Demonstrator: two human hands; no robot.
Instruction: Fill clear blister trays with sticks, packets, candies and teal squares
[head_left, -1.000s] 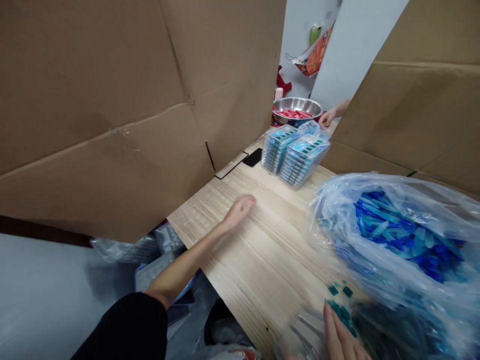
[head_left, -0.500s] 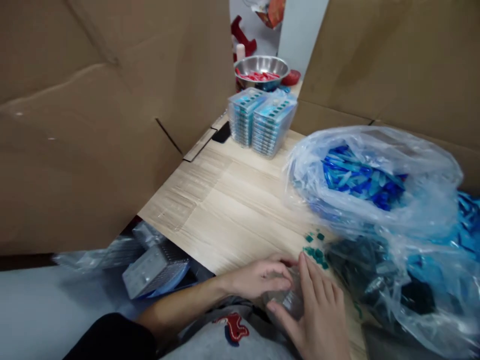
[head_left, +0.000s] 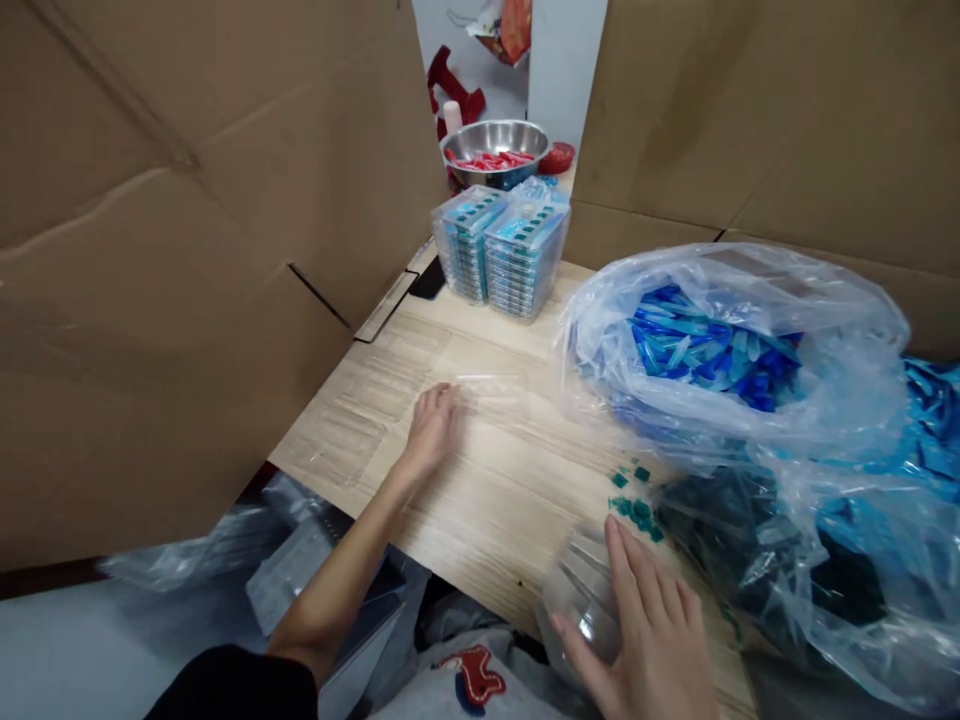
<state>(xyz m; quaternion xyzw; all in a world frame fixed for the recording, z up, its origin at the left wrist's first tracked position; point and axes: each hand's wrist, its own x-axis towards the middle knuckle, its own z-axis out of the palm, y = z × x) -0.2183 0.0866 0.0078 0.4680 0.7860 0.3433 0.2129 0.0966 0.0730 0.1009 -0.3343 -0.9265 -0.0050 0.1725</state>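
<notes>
My left hand (head_left: 431, 430) reaches out over the wooden table (head_left: 495, 510), its fingers curled on the near edge of a clear plastic tray (head_left: 491, 395) that lies flat on the wood. My right hand (head_left: 649, 630) is at the table's near edge, fingers wrapped over a stack of clear empty trays (head_left: 581, 595). A few small teal pieces (head_left: 634, 500) lie just beyond that stack. Two more clear trays (head_left: 349, 445) lie flat left of my left hand.
A big clear bag of blue pieces (head_left: 712, 350) fills the right side. Two stacks of filled trays (head_left: 502, 245) stand at the back, with a steel bowl of red pieces (head_left: 495, 140) behind. Cardboard walls (head_left: 187, 250) enclose left and right. A dark phone (head_left: 429, 280) lies by the left wall.
My left hand left the stack at the near edge and moved forward with one clear tray onto the table's middle. My right hand stays on the stack.
</notes>
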